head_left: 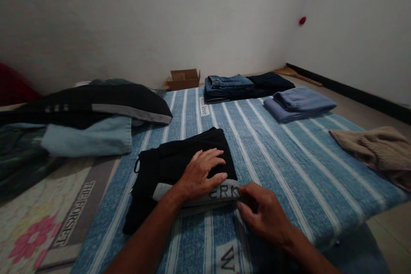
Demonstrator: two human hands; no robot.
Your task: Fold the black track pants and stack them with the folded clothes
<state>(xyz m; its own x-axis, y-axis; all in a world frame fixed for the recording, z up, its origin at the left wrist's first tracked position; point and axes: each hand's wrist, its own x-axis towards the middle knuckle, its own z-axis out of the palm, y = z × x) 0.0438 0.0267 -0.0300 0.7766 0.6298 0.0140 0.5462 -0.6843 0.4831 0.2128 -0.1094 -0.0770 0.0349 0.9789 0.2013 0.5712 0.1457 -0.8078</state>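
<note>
Black garment [189,154], folded, lies on the striped cloth [276,167] directly before the person; a grey panel [224,191] marked "ERK" shows along its near side. Left hand [204,171]: open, palm down on the garment, fingers extended. Right hand [265,207]: fingers and thumb curled at the panel's right end; cannot tell whether they pinch the fabric. Beyond, at the cloth's far side: folded jeans [229,84] and, nearer on the right, a folded blue-grey garment [300,103]. Far right: brown fabric [375,147]. Left: heaped clothes [93,135].
</note>
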